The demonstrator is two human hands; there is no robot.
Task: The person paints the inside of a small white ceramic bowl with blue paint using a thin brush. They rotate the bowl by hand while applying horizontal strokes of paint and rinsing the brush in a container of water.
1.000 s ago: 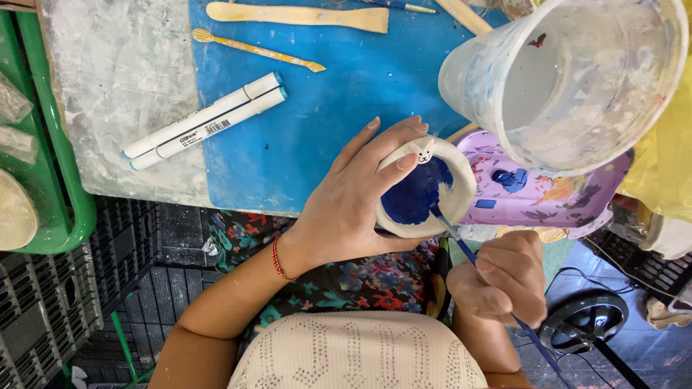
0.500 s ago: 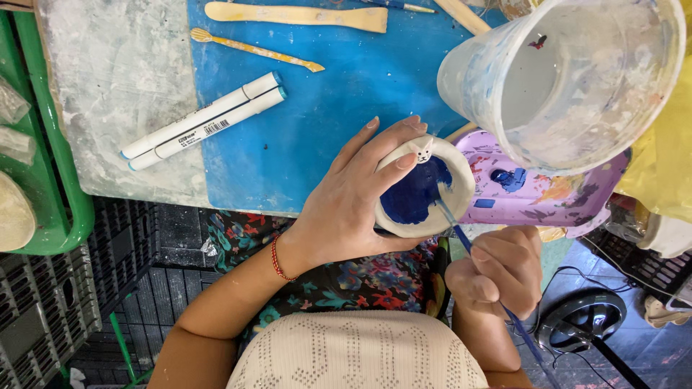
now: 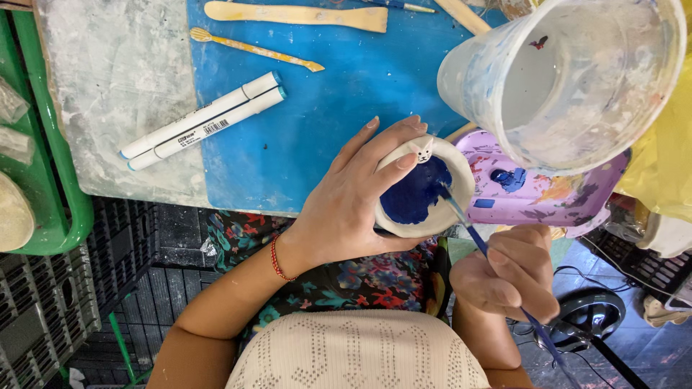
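Note:
My left hand (image 3: 346, 209) wraps around a small white clay cup (image 3: 422, 189), tilted so its blue-painted inside faces me. A tiny cat figure sits on its rim. My right hand (image 3: 508, 274) grips a thin blue paintbrush (image 3: 476, 234), whose tip touches the inside wall of the cup. A red thread bracelet is on my left wrist. The cup is held just off the edge of the blue work mat (image 3: 339, 94).
A large paint-smeared plastic cup (image 3: 569, 79) looms at upper right over a purple paint palette (image 3: 540, 191). Two white markers (image 3: 205, 122) and wooden modelling tools (image 3: 295, 14) lie on the mat. A green tray (image 3: 54, 180) borders the left. A yellow bag is at right.
The brush tip has shifted slightly inside the cup, and my right hand has moved a little. My left hand and the cup stay nearly still.

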